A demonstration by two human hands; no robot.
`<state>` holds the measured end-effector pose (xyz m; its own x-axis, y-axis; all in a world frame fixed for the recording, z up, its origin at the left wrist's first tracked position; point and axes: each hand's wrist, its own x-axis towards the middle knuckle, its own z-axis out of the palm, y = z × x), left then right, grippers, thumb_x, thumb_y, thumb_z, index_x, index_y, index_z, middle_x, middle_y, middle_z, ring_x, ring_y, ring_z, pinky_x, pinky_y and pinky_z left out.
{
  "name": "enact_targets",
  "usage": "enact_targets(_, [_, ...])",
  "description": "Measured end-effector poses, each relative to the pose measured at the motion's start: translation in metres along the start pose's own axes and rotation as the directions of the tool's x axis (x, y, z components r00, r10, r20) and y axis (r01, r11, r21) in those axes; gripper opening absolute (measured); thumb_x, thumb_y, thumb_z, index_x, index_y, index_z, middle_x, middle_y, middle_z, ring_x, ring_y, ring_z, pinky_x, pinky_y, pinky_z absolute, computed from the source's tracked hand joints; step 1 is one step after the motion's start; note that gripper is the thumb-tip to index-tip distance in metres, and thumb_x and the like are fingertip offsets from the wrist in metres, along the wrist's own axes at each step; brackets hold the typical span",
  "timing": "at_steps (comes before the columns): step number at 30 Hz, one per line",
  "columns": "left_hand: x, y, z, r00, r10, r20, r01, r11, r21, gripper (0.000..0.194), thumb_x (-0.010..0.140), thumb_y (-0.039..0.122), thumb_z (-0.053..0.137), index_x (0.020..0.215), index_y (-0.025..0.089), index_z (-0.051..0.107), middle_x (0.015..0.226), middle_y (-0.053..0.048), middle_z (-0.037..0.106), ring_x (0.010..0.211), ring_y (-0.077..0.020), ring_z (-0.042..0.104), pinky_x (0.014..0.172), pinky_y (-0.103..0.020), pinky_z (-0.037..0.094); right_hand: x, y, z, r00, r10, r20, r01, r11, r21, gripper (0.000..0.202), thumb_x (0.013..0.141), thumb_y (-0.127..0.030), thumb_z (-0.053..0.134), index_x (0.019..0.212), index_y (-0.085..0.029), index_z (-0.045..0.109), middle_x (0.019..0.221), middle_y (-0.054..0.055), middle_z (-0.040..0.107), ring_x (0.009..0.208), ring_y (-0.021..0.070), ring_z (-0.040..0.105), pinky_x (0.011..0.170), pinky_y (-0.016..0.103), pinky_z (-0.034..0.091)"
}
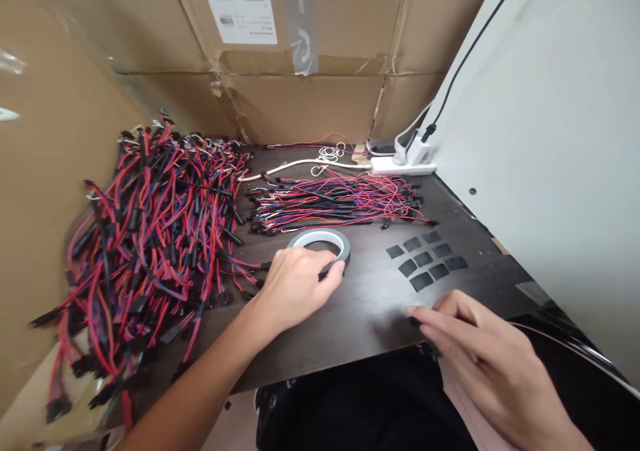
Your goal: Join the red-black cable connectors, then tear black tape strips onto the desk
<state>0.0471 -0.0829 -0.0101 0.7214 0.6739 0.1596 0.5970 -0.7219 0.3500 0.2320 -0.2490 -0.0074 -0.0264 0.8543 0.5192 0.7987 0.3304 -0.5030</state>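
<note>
My left hand (300, 281) is closed at the near side of a roll of black tape (343, 243) with a pale inner core, thumb and fingers pinching its rim. The roll lies on the dark tabletop. Lower right, my right hand (485, 351) pinches a small black piece of tape (414, 320) between thumb and forefinger, above the table's front edge. Several cut black tape pieces (424, 259) lie in loose rows on the table beyond that hand.
A large heap of red, blue and black wire harnesses (165, 218) covers the left side. A flatter wire bundle (335, 201) lies behind the roll. A white power strip (403, 165) with plugs sits at the back right. Cardboard boxes (320, 104) and a white panel (550, 104) enclose the table.
</note>
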Motion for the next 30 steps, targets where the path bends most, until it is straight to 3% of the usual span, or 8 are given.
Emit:
enact_targets(3, [0.0, 0.003, 0.0, 0.999, 0.018, 0.035, -0.019, 1.0, 0.011, 0.031, 0.09, 0.029, 0.048, 0.069, 0.017, 0.068, 0.058, -0.001, 0.061, 0.056, -0.0143, 0.054, 0.056, -0.026, 0.027, -0.023, 0.028, -0.014, 0.96, 0.279, -0.021, -0.276, 0.957, 0.089, 0.03, 0.09, -0.017, 0.056, 0.117, -0.026, 0.066, 0.063, -0.003, 0.046, 0.05, 0.0091, 0.047, 0.044, 0.019, 0.041])
enact_targets(6, [0.001, 0.004, 0.001, 0.999, 0.018, 0.047, -0.019, 1.0, 0.018, 0.032, 0.09, 0.029, 0.046, 0.07, 0.017, 0.068, 0.057, -0.001, 0.06, 0.055, -0.014, 0.053, 0.056, -0.025, 0.027, -0.046, 0.031, -0.009, 0.757, 0.642, -0.124, -0.611, 0.762, 0.214, 0.049, 0.087, -0.032, 0.062, 0.134, -0.023, 0.053, 0.062, -0.004, 0.05, 0.049, 0.0102, 0.048, 0.046, 0.02, 0.045])
enact_targets(9, [0.001, 0.003, 0.001, 0.998, 0.022, 0.055, -0.024, 0.999, 0.037, 0.033, 0.09, 0.03, 0.045, 0.069, 0.018, 0.067, 0.056, -0.001, 0.059, 0.055, -0.014, 0.053, 0.056, -0.025, 0.027, -0.054, 0.021, 0.003, 0.522, 0.827, -0.208, -0.751, 0.561, 0.348, 0.049, 0.079, -0.041, 0.069, 0.122, -0.02, 0.058, 0.06, -0.004, 0.052, 0.054, 0.0128, 0.053, 0.055, 0.023, 0.051])
enact_targets(11, [0.002, 0.003, 0.001, 0.998, 0.023, 0.059, -0.026, 0.999, 0.045, 0.034, 0.091, 0.031, 0.044, 0.069, 0.018, 0.067, 0.056, -0.001, 0.058, 0.055, -0.0139, 0.052, 0.055, -0.025, 0.026, -0.053, 0.016, 0.007, 0.427, 0.87, -0.245, -0.775, 0.492, 0.396, 0.043, 0.073, -0.043, 0.074, 0.107, -0.019, 0.061, 0.059, -0.003, 0.054, 0.053, 0.0136, 0.054, 0.055, 0.025, 0.051])
enact_targets(13, [0.002, 0.003, 0.0, 0.998, 0.022, 0.065, -0.025, 0.999, 0.043, 0.035, 0.091, 0.031, 0.042, 0.069, 0.018, 0.066, 0.055, -0.001, 0.058, 0.054, -0.0137, 0.052, 0.055, -0.025, 0.026, -0.05, 0.015, 0.01, 0.383, 0.884, -0.266, -0.776, 0.465, 0.427, 0.039, 0.069, -0.042, 0.077, 0.096, -0.018, 0.059, 0.057, -0.003, 0.054, 0.05, 0.0138, 0.054, 0.052, 0.025, 0.05])
enact_targets(20, [0.002, 0.003, 0.0, 0.992, -0.001, 0.125, -0.005, 0.999, 0.046, 0.034, 0.091, 0.032, 0.042, 0.07, 0.018, 0.064, 0.058, -0.001, 0.058, 0.057, -0.0149, 0.053, 0.057, -0.025, 0.026, -0.048, 0.018, 0.012, 0.362, 0.89, -0.278, -0.785, 0.452, 0.424, 0.037, 0.067, -0.042, 0.079, 0.083, -0.018, 0.055, 0.055, -0.003, 0.056, 0.045, 0.0127, 0.054, 0.049, 0.024, 0.048])
enact_targets(23, [0.002, 0.004, 0.0, 0.99, 0.005, 0.144, -0.015, 0.998, 0.067, 0.033, 0.091, 0.032, 0.042, 0.07, 0.018, 0.063, 0.058, -0.001, 0.057, 0.058, -0.0154, 0.053, 0.057, -0.026, 0.025, -0.052, 0.023, 0.011, 0.392, 0.877, -0.279, -0.803, 0.474, 0.361, 0.036, 0.069, -0.045, 0.076, 0.083, -0.019, 0.055, 0.056, -0.003, 0.056, 0.046, 0.0138, 0.055, 0.048, 0.024, 0.047])
enact_targets(30, [0.002, 0.008, -0.005, 0.985, -0.024, 0.17, 0.039, 0.996, -0.082, 0.031, 0.092, 0.03, 0.043, 0.071, 0.016, 0.061, 0.06, 0.0, 0.055, 0.059, -0.0139, 0.051, 0.058, -0.026, 0.027, -0.058, 0.041, -0.016, 0.707, 0.676, -0.208, -0.706, 0.657, -0.263, 0.04, 0.074, -0.059, 0.067, 0.076, -0.021, 0.053, 0.049, -0.005, 0.047, 0.04, 0.0131, 0.047, 0.04, 0.025, 0.036])
